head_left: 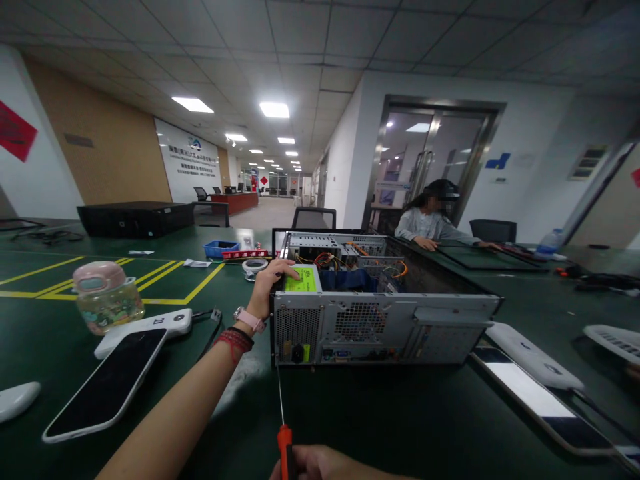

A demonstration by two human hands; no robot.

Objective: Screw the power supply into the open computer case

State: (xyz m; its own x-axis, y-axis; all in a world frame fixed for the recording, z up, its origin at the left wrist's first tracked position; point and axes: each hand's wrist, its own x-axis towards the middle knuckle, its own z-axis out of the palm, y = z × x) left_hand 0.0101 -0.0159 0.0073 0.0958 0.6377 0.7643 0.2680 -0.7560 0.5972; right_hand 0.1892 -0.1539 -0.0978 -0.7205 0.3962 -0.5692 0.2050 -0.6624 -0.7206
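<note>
Open computer case (385,327) on green table (350,427), vented rear panel facing near. Left hand (280,270) rests at its left edge, beside the power supply with the yellow-green label (301,280). Right hand (320,463) holds orange-and-black screwdriver (285,443), shaft pointing at the case's lower left corner. Near left: dark-screened phone (110,380), pink-lidded bottle (106,303). Far right: person in cap (433,217), seated.

I count 1 open PC case (385,327), 1 screwdriver (285,440) in my R grip (300,463), 1 blue tray (220,249), 2 white corded gadgets (145,330), 2 bottles (107,307), at least 2 phones (107,387): 1 twd surface's (390,413) L edge, 1 twd R.
</note>
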